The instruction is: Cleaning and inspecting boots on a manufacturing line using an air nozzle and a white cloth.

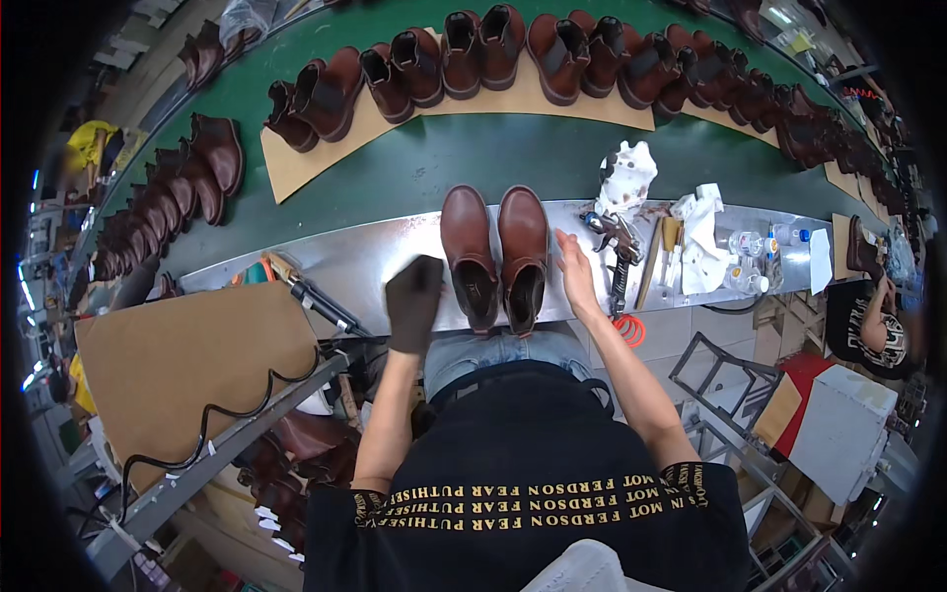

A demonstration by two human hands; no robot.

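My pair stands on the near part of the worktop (345,252), toes pointing far: the left boot (465,222) and, just beside it, the right boot (523,227). My right hand (575,268) is bare and spread, holding nothing, just beside the right boot. My left hand (414,304), in a dark glove (418,281), is near the left boot; it is blurred, so I cannot tell how its fingers stand. I judge the step as wiping or lining up these 2 boots. The next move probably calls for bringing my hands inward evenly, tipping neither boot. The spray gun (621,247) and white cloth (700,247) lie to the right.
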